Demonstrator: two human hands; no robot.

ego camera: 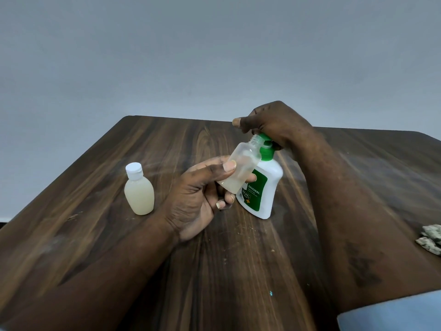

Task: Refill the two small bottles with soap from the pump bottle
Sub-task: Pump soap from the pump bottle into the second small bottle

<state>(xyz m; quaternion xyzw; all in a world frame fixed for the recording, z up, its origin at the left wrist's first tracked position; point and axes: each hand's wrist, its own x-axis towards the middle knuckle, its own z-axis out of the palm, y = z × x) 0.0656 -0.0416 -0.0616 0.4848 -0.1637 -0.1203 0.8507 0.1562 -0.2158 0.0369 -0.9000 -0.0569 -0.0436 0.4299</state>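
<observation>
One uncapped small bottle (241, 168) (tilted, neck at spout (266, 138)) gripped in left hand (195, 201); right hand (274, 120) curled atop pump bottle (272, 177).

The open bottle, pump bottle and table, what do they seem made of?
The open bottle looks like frosted translucent plastic; pale soap shows through. The pump bottle: smooth opaque white plastic, slight sheen. The table: matte dark wood grain, scuffed; solid wood or laminate, cannot tell.
</observation>
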